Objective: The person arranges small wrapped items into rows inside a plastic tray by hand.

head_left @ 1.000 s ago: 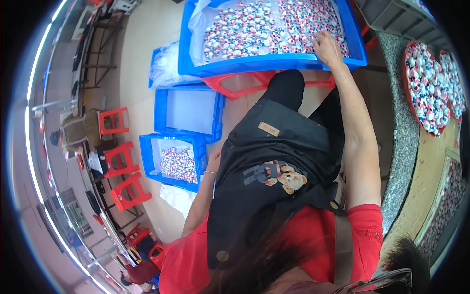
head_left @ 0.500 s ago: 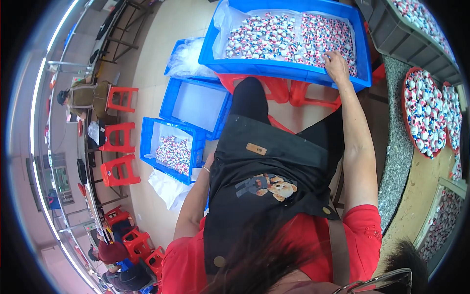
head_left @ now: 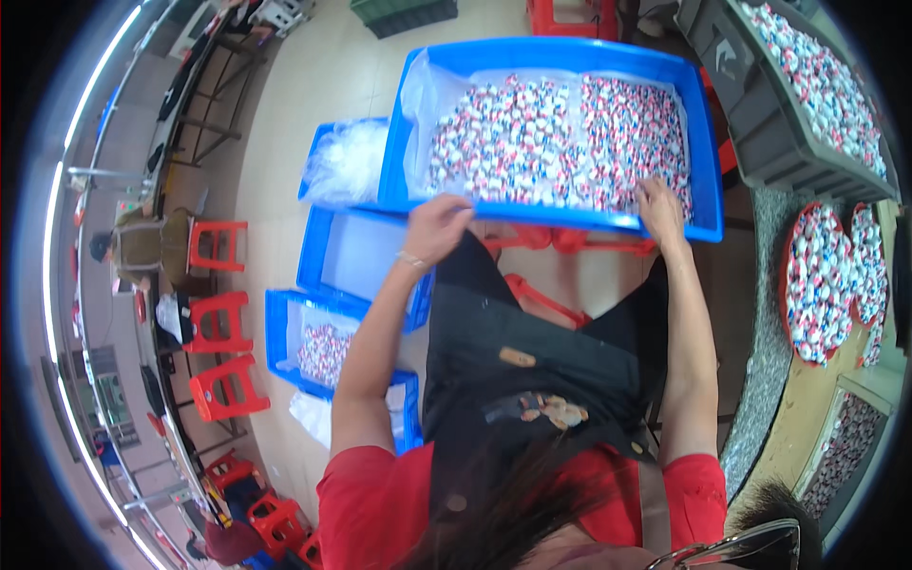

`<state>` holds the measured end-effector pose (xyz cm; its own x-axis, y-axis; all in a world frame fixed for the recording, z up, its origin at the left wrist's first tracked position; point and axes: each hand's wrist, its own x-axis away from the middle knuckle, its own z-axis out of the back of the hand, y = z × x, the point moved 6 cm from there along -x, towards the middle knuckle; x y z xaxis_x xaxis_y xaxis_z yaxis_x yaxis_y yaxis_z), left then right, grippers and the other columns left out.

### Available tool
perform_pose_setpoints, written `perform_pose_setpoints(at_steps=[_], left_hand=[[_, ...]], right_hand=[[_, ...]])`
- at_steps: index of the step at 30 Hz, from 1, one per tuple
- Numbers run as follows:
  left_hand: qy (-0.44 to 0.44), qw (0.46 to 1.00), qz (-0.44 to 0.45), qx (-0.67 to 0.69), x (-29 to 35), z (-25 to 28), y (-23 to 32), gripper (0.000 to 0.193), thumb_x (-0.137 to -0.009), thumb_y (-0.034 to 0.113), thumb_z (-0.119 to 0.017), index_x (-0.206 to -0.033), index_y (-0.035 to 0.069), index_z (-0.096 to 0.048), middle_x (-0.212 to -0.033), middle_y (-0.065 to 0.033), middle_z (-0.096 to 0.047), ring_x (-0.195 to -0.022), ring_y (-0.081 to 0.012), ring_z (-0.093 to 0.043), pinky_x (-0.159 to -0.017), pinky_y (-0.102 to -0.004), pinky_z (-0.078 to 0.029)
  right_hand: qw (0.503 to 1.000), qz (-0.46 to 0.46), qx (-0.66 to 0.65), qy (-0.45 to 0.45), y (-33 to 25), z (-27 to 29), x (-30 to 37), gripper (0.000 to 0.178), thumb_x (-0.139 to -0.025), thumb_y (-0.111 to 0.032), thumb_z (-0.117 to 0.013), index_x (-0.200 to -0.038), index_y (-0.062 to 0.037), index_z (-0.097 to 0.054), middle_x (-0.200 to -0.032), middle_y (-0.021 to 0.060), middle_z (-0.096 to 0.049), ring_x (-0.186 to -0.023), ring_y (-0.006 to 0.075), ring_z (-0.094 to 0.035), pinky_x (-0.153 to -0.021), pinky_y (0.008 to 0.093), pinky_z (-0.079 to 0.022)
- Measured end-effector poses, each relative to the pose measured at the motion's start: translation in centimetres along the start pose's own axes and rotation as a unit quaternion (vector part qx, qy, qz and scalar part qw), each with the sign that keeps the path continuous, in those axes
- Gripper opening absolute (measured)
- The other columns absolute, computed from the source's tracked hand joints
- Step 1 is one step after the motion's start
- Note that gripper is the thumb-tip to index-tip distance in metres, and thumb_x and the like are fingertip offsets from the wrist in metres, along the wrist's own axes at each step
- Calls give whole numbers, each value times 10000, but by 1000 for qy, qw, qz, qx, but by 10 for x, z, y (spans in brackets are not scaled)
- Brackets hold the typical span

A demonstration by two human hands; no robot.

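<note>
A large blue plastic crate (head_left: 560, 217) stands in front of my knees, lined with a thin clear sheet. Small rounded pieces (head_left: 503, 133) in white, red and blue cover its bottom in two patches. At the near right corner my right hand (head_left: 662, 214) reaches over the rim, its fingers curled down at the pieces; anything between the fingertips is hidden. By the near left rim is my left hand (head_left: 437, 230), a bracelet on its wrist. Its fingers are bent together, and I cannot make out anything in them.
Red stools (head_left: 537, 237) are under the crate. More blue crates (head_left: 323, 275) line the floor at the left, one holding similar pieces, another crumpled clear film (head_left: 347, 161). At the right, a grey crate (head_left: 760, 123) and red trays (head_left: 819, 285) of pieces flank a counter (head_left: 760, 380).
My left hand has come up from beside my lap to the crate's near left rim. My right hand stays at the pieces near the right corner. The whole view has shifted, showing more beyond the crate.
</note>
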<state>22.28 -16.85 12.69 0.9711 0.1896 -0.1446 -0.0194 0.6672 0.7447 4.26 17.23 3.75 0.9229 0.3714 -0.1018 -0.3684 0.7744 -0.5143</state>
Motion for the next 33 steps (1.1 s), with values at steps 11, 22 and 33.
perform_pose_setpoints(at_steps=[11, 22, 33], left_hand=[[-127, 895, -280, -323, -191, -184, -42, 464, -944, 427, -504, -1364, 230, -516, -1520, -62, -359, -1399, -295, -311, -1121, -553, -228], [-57, 947, 3, -316, -186, -62, -170, 499, -935, 299, -505, -1423, 213, -445, -1553, -171, -254, -1423, -344, -266, -1114, -599, -217], [-78, 974, -181, -107, -295, -165, -50, 93, -790, 134, -655, -811, 46, -679, -867, -138, -651, -889, -342, -608, -823, -438, -487]], right_hand=[[994, 56, 43, -85, -30, -4, -15, 365, -857, -173, -667, -1199, -62, -609, -1254, 148, -550, -1153, 338, -514, -943, 482, -428], [978, 165, 45, -123, -118, -141, -125, 756, -867, -469, -614, -1483, -147, -316, -1566, 158, -212, -1444, 379, -169, -1096, 654, -176], [945, 259, 14, -201, -125, -112, -84, 610, -773, -290, -751, -1311, -113, -524, -1512, 182, -296, -1413, 395, -224, -1113, 623, -176]])
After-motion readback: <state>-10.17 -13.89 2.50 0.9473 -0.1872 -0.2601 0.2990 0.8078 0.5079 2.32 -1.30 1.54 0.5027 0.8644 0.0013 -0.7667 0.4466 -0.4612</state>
